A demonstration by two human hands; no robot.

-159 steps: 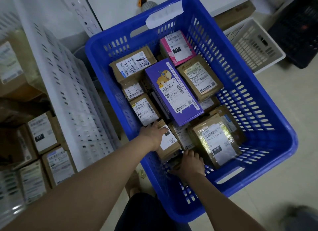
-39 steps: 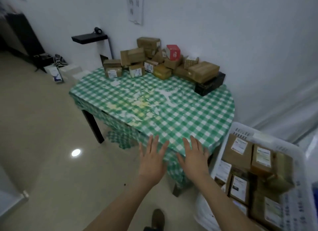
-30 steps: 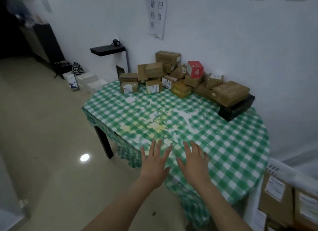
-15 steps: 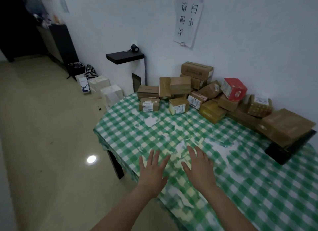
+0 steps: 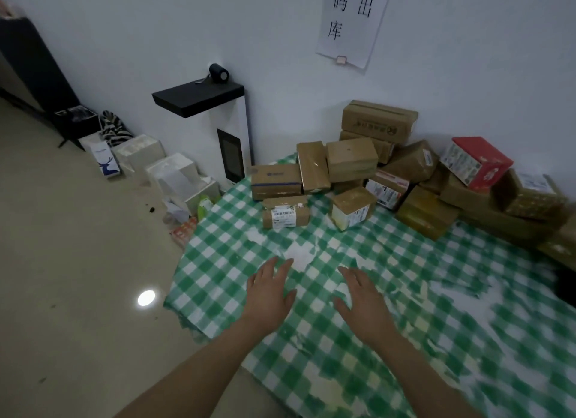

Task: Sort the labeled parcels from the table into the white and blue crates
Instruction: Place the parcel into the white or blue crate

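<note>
While our left grip (image 5: 269, 294) and right grip (image 5: 364, 302) hover flat-fingered and empty over the surface (image 5: 436, 261), the nearest labelled parcel (image 5: 285, 213) lies at twelve o'clock from the left, the nearer one, long axis nine-to-three.

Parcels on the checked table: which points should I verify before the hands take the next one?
1. Left hand free: ok, open, holds nothing.
2. Right hand free: ok, open, holds nothing.
3. Front parcel shows a label: ok, it faces the camera.
4. Label text readable: not ok, too blurred.
5. Nothing stacked on the front parcel: ok.
6. Crates: cannot tell where they stand, neither is in view.
</note>
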